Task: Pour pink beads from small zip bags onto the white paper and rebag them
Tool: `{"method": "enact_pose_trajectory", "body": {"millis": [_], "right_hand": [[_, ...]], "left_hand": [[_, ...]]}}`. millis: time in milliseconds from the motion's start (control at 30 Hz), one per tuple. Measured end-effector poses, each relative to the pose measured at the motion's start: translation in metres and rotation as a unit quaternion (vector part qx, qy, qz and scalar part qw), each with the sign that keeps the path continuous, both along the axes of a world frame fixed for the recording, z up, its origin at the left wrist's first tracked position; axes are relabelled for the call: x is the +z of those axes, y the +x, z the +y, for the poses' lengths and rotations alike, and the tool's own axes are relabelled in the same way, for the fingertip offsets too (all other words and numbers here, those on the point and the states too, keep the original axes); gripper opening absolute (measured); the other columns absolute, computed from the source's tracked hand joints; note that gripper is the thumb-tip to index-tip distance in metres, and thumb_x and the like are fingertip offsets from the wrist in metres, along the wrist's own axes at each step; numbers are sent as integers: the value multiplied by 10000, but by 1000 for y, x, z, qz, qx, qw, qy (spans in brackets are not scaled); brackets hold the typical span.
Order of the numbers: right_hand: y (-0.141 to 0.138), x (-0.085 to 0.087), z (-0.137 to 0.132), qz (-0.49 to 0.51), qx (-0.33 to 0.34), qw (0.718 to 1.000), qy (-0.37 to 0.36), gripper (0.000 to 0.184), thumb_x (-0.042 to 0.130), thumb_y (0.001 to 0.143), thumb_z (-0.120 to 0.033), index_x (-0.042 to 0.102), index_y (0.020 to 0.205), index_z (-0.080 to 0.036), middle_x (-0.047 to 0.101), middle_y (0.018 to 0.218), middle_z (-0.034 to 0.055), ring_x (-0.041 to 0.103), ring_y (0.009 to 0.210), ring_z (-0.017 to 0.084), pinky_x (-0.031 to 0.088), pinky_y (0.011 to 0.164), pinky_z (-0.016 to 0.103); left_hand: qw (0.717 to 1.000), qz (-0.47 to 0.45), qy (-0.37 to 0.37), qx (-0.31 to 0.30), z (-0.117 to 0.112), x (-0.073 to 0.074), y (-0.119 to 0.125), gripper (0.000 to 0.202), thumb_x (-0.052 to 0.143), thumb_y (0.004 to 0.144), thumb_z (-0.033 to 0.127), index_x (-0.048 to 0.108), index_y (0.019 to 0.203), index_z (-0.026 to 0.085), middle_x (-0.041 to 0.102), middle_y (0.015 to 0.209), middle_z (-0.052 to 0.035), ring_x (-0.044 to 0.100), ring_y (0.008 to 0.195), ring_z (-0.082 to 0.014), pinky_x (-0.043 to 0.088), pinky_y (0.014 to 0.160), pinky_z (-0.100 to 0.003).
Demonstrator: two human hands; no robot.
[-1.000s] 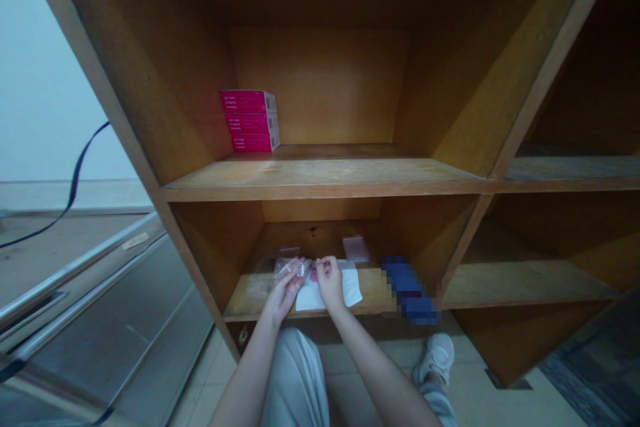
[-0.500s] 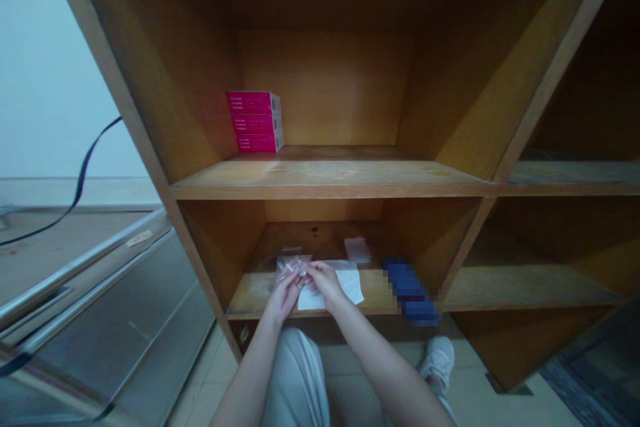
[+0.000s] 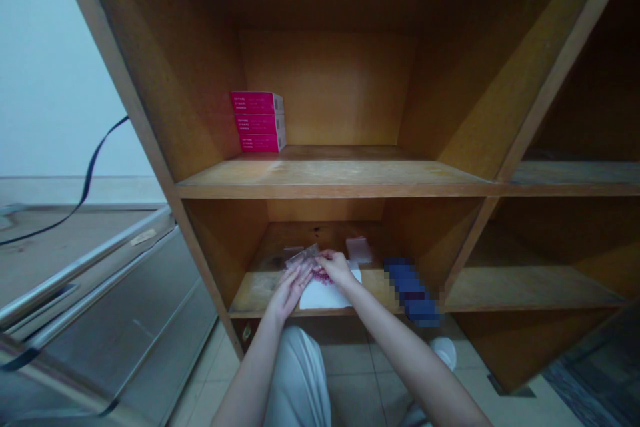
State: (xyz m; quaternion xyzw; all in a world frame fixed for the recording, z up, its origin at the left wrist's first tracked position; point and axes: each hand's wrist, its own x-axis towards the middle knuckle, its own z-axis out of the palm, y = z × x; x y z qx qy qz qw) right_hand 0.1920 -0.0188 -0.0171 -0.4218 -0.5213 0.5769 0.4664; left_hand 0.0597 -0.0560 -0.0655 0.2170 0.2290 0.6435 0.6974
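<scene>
Both my hands work on the lower shelf [image 3: 255,293] of a wooden shelving unit. My left hand [image 3: 293,283] holds a small clear plastic bag [image 3: 300,257] by its edge, fingers closed on it. My right hand [image 3: 336,267] is closed in a pinch at the bag's mouth, over something small and pink [image 3: 320,274] that I cannot make out. Under the hands lies a white sheet [image 3: 323,295]. Another small clear bag [image 3: 359,249] lies just behind my right hand.
Three pink boxes [image 3: 258,121] are stacked at the back left of the upper shelf [image 3: 325,177]. A blurred blue object [image 3: 413,290] lies on the lower shelf's right. Grey metal panels [image 3: 100,307] and a black cable [image 3: 95,160] are at the left. My knee and shoe are below.
My hands have come together and moved a little deeper into the shelf; the right hand has moved from beside the bag to its mouth. The view shifted slightly right.
</scene>
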Motion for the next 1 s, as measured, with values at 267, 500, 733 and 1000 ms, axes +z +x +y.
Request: {"method": "enact_pose_trajectory", "body": {"millis": [267, 500, 733, 1000], "right_hand": [[13, -1, 12, -61, 8, 998, 33, 86, 531, 641, -171, 594, 689, -137, 594, 599, -3, 503, 457, 83, 384, 460, 198], [16, -8, 21, -92, -13, 993, 77, 89, 534, 621, -163, 607, 668, -146, 597, 599, -4, 519, 521, 98, 394, 515, 204], [17, -10, 22, -81, 0, 995, 58, 114, 518, 627, -126, 612, 690, -143, 611, 634, 3, 513, 518, 88, 392, 516, 197], [28, 2, 18, -140, 104, 976, 134, 162, 505, 696, -170, 651, 763, -149, 653, 746, 34, 558, 637, 118, 419, 618, 223]], "left_hand": [[1000, 25, 9, -5, 1, -3, -1, 323, 518, 727, 29, 524, 1038, 116, 600, 1077, -126, 526, 1050, -205, 322, 991, -362], [997, 51, 56, -25, 2, -6, -1, 389, 563, 709, 64, 501, 1089, 118, 518, 1191, -147, 420, 1157, -230, 235, 1034, -370], [998, 36, 51, -23, 0, 0, 0, 357, 540, 726, 69, 513, 1077, 122, 556, 1147, -126, 466, 1115, -228, 263, 1019, -378], [1000, 4, 10, -16, -6, 10, 0, 307, 521, 774, 244, 527, 1056, 122, 585, 1095, -140, 525, 1043, -242, 378, 921, -424]]}}
